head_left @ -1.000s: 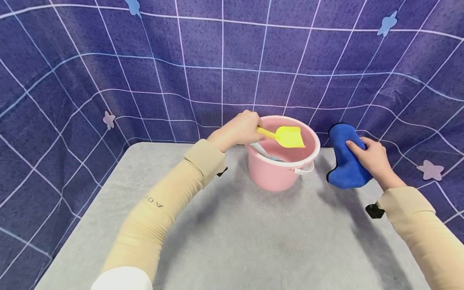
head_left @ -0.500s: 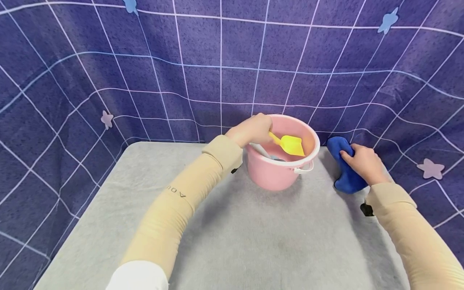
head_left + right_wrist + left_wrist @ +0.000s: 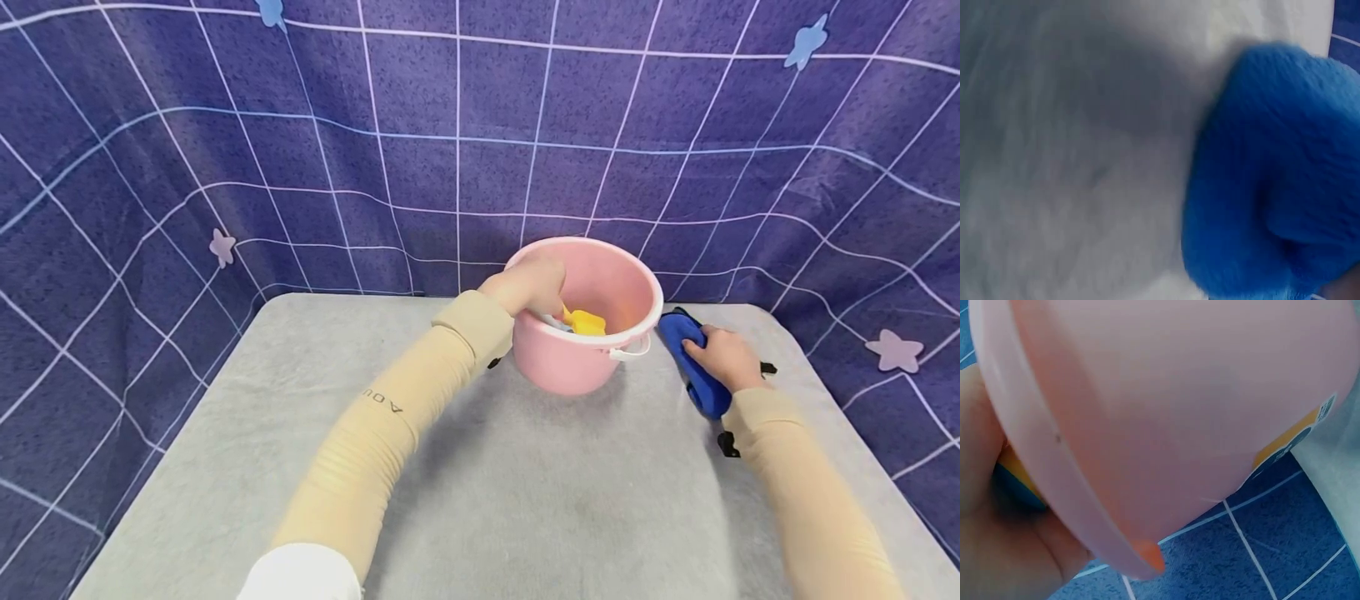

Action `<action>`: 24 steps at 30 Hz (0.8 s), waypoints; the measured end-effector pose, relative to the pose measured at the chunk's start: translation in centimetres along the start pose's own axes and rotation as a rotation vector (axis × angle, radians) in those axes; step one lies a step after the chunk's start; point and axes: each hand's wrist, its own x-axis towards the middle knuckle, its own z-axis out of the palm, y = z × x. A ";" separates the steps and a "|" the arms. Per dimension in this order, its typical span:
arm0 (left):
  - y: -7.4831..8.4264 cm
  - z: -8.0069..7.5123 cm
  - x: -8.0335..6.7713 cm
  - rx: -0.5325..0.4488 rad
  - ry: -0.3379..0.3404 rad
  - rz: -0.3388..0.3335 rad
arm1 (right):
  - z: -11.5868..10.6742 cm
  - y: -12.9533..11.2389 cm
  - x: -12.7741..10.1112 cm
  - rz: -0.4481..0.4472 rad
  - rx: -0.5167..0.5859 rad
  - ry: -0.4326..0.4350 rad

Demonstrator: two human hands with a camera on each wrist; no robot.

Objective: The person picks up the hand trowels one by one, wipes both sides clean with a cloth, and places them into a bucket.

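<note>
My left hand (image 3: pixel 534 283) reaches over the near-left rim into a pink bucket (image 3: pixel 566 368) and grips a yellow toy shovel (image 3: pixel 588 323) by its handle. The shovel's blade points down inside the bucket. In the left wrist view the bucket's wall (image 3: pixel 1197 412) hides most of the shovel, and part of my left hand (image 3: pixel 997 544) shows behind the rim. To the right of the bucket, my right hand (image 3: pixel 724 358) holds a blue plush cloth (image 3: pixel 688 350) bunched down at the table. The right wrist view shows the fluffy cloth (image 3: pixel 1260 175) close up.
The grey table (image 3: pixel 570 483) carries the bucket near its back edge. A white handle (image 3: pixel 632 350) hangs at the bucket's front right. A dark blue curtain (image 3: pixel 480 108) with white grid lines and stars rises behind and beside the table. Something pale lies inside the bucket, mostly covered.
My left hand has lowered the shovel from above the rim into the bucket. My right hand has brought the blue cloth down and leftward, nearer to the bucket and the table.
</note>
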 end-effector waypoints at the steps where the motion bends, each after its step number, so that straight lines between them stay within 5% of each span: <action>1: 0.1 0.0 0.0 -0.007 -0.011 -0.012 | 0.1 -0.1 0.2 0.018 -0.006 -0.031; 9: -0.2 0.7 0.4 0.007 -0.077 -0.067 | 0.7 -0.7 1.7 0.048 -0.100 -0.172; 24: 0.4 2.4 1.2 0.015 -0.095 -0.118 | 0.8 -0.5 1.5 0.062 -0.110 -0.213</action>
